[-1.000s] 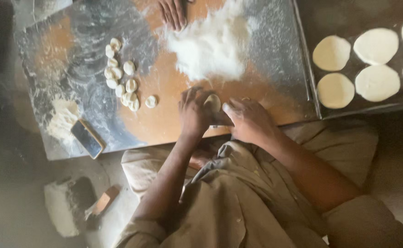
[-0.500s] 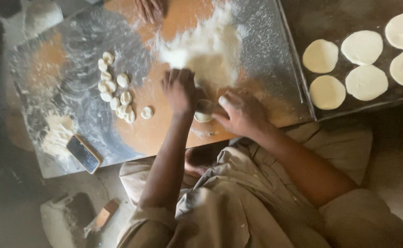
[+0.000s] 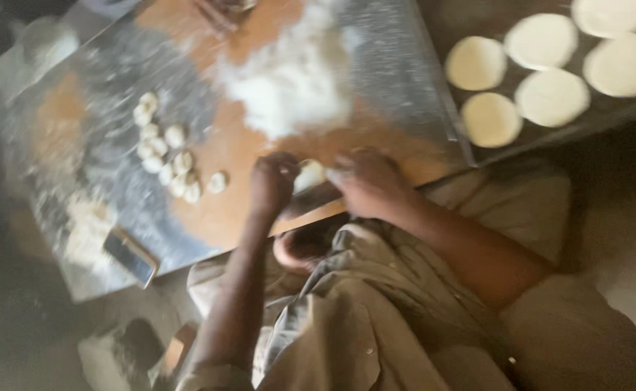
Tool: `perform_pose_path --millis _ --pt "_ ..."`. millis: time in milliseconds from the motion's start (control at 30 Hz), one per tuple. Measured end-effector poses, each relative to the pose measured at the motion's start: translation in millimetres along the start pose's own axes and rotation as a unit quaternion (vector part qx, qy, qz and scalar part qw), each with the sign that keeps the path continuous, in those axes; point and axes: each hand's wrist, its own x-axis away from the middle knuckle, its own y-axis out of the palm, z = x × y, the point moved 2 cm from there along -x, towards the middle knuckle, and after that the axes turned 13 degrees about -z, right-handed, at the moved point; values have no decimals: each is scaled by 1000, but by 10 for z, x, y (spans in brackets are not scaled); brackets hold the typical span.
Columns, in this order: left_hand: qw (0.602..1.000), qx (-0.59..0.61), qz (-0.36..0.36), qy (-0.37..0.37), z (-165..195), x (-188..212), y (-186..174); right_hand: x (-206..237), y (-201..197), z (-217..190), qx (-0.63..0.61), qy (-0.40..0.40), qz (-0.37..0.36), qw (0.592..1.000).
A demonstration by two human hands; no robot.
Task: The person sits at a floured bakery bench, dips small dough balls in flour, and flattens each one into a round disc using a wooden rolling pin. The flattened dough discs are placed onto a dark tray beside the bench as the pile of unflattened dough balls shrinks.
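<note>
Pale dough ball (image 3: 309, 174) | round, no long axis | left hand (image 3: 273, 182), right hand (image 3: 365, 181) grips closed on it

Both hands close together, fingers curled

My left hand (image 3: 273, 181) is curled into a loose fist, knuckles up, with my left forearm running straight down from it toward my body, bare to the elbow. My right hand (image 3: 367, 181) sits just beside it, palm down, fingers bent and pointing toward the left hand. My right forearm angles out to the right, elbow bent, also bare. Motion blur hides whether my fingertips meet
</note>
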Motion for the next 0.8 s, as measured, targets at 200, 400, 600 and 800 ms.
perform_pose_path --millis 200,400,600,800 --pt "963 -72 37 259 1016 -940 -144 135 30 179 -96 -31 68 993" --pt "896 -273 59 344 2143 -1815 553 94 -8 261 -119 -6 -13 993" --pt "964 -93 98 229 910 -1078 572 60 158 285 -109 -22 4 994" --pt "955 -126 196 -182 -662 154 -236 30 -85 295 -74 77 58 993"
